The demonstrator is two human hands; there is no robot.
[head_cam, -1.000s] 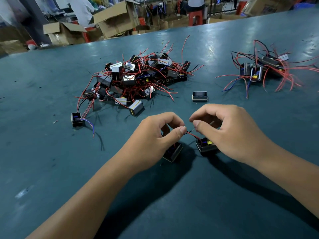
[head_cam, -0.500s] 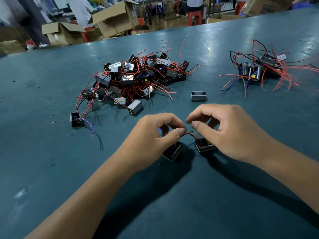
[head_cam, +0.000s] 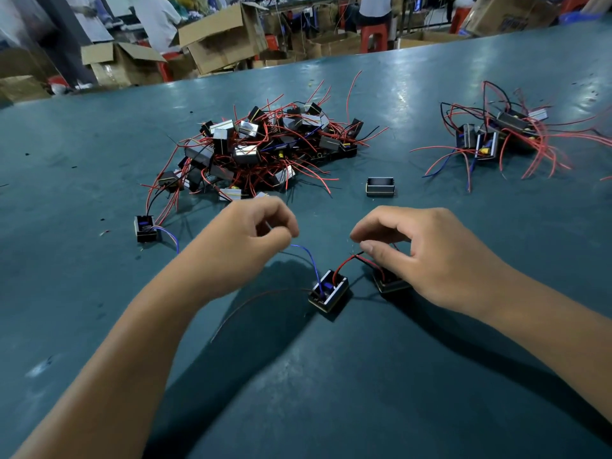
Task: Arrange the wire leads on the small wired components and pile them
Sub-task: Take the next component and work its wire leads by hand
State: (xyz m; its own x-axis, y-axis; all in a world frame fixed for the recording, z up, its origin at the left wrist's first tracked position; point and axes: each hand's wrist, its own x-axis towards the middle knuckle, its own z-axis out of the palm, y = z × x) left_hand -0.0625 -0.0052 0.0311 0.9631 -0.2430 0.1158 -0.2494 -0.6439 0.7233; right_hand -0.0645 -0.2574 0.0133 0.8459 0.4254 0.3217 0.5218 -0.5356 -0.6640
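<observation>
Cardboard boxes (head_cam: 218,38) and red stools (head_cam: 374,36) crowd the far background behind a broad teal worktop (head_cam: 331,392). Two bare forearms reach in from the near edge. The left hand (head_cam: 245,240) is lifted a little over the worktop, left of centre, its grip pinched together on the end of a blue lead (head_cam: 309,258) that curves down and right into a small black component (head_cam: 328,291) lying on the worktop between the two hands. A red lead (head_cam: 341,266) rises from the same component toward the right hand (head_cam: 424,253), whose thumb and forefinger are pinched together where that red lead meets a dark one. Just under the right hand's curled fingers lies a second component (head_cam: 389,283), partly hidden, just right of the first. A thin reddish lead (head_cam: 251,303) trails from the first component toward the near left.

Beyond the hands, left of centre, sits a large tangled pile (head_cam: 261,150) of components with red leads. At far right is a smaller pile (head_cam: 503,137). A lone empty black casing (head_cam: 380,187) lies between the piles, and one more wired component (head_cam: 145,228) lies apart at the left.
</observation>
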